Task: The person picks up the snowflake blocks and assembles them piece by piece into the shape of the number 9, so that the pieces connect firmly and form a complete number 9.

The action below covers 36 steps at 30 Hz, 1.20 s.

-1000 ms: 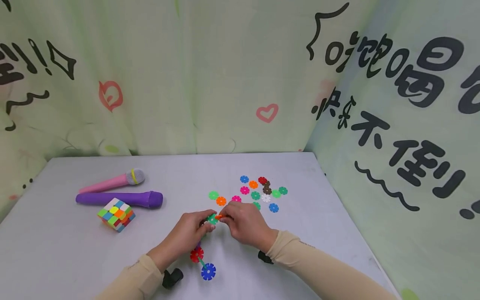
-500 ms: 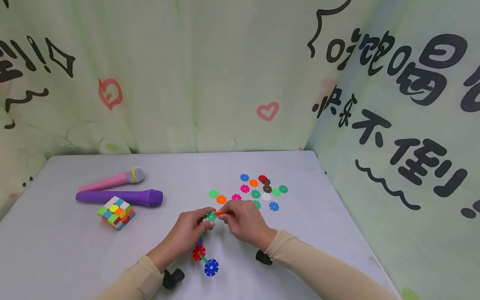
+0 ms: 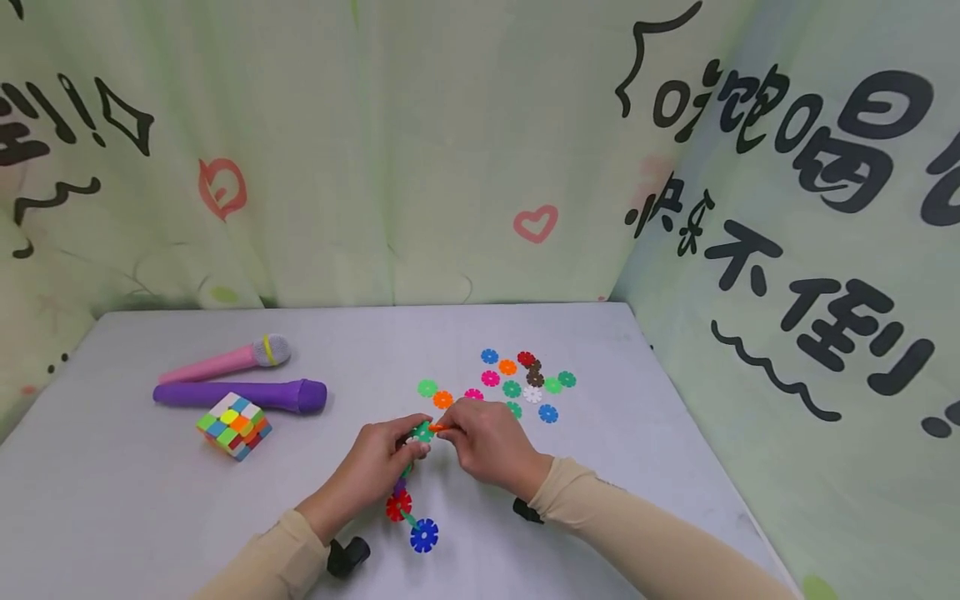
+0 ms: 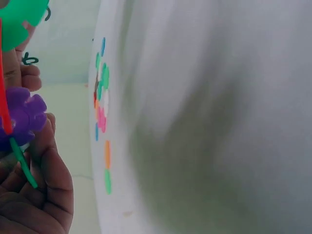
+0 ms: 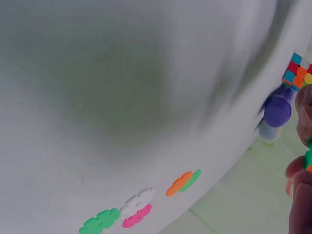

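My left hand [image 3: 375,462] holds the top of a chain of notched plastic discs, pinching a green disc [image 3: 423,432] between thumb and fingers. From there the chain hangs past a purple disc [image 4: 22,114] and a red disc [image 3: 398,506] down to a dark blue disc [image 3: 424,536]. My right hand [image 3: 491,446] pinches an orange disc [image 3: 437,427], seen edge-on, right at the green disc's rim. Fingers hide part of both pieces. In the right wrist view only a sliver of the green disc [image 5: 309,152] shows between the hands.
Loose discs in several colours, among them a blue disc [image 3: 548,413] and a light green disc [image 3: 427,388], lie beyond the hands on the white table [image 3: 112,500]. At the left are a pink microphone [image 3: 217,364], a purple microphone [image 3: 277,397] and a puzzle cube [image 3: 234,427].
The hanging end of the chain has swung slightly right and up, with more of the purple disc showing. Both hands stay almost in place, still pinching the green and orange discs.
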{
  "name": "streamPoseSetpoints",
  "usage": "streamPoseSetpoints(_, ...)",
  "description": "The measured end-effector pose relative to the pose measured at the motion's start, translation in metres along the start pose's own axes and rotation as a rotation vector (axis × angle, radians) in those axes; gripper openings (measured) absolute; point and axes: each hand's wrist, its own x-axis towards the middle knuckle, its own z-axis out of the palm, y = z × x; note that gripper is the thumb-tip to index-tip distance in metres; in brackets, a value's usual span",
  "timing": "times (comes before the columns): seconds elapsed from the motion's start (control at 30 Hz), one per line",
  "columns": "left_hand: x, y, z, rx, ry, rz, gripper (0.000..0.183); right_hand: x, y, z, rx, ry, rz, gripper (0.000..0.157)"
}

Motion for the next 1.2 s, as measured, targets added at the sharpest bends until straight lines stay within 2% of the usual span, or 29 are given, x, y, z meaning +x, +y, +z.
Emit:
streamPoseSetpoints(0.13,0.001,-0.001,0.001,0.002,-0.004,-0.007,0.042,0.002,0.001,-0.002,-0.026,-0.021,-0.043,0.018)
streamPoseSetpoints(0.37,0.002,-0.007,0.0,-0.033,-0.047,-0.027,0.041,0.002,0.0,-0.008,0.018,-0.067,0.038,0.016)
streamPoseSetpoints(0.63,-0.001,-0.006,-0.002,-0.04,-0.042,-0.053,0.043,0.0,0.005,-0.012,0.031,-0.064,0.036,0.016)
streamPoseSetpoints(1.0,0.0,-0.007,-0.002,-0.043,-0.07,-0.022,0.044,0.003,0.005,-0.012,0.039,-0.076,0.049,0.013)
streamPoseSetpoints(1.2,0.0,-0.01,-0.004,-0.052,-0.115,-0.011,0.044,0.003,0.004,-0.01,0.037,-0.106,0.072,0.011)
